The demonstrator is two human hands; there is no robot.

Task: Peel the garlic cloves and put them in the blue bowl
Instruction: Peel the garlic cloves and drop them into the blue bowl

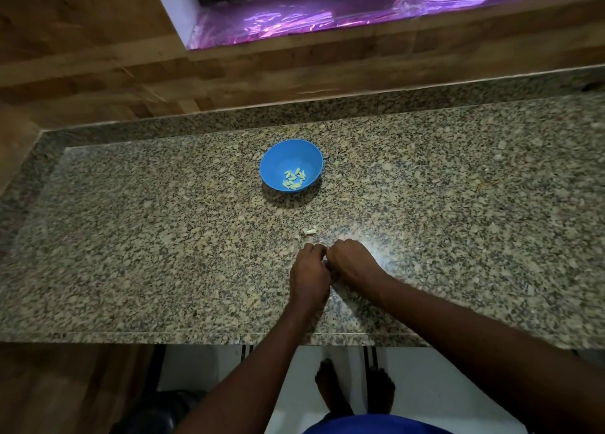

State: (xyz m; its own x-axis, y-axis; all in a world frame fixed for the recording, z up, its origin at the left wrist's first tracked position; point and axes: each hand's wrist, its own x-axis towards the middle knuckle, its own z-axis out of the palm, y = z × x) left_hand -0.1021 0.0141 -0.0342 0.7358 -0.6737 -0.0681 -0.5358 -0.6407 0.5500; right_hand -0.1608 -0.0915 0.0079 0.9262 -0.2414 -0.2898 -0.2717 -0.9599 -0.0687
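Head view: both hands are brought together over the granite counter [131, 237], left hand [309, 270] and right hand [350, 261] with fingers curled inward and knuckles touching. A garlic clove is presumably pinched between the fingertips, but it is hidden by the hands; what exactly is gripped cannot be told.

Handling, as judged: a clove is light, firm and small, its skin thin, dry and brittle. It is best held at the blunt end by one hand while the skin is picked at the tip by the other. Once bared it may be slightly tacky.

Just beyond the hands, a pale scrap [310, 231] is seen on the counter; skin or clove cannot be told.

Farther off, well apart from the hands, the blue bowl [278, 158] stands upright. A small heap of peeled cloves [294, 179] is held in its bottom.
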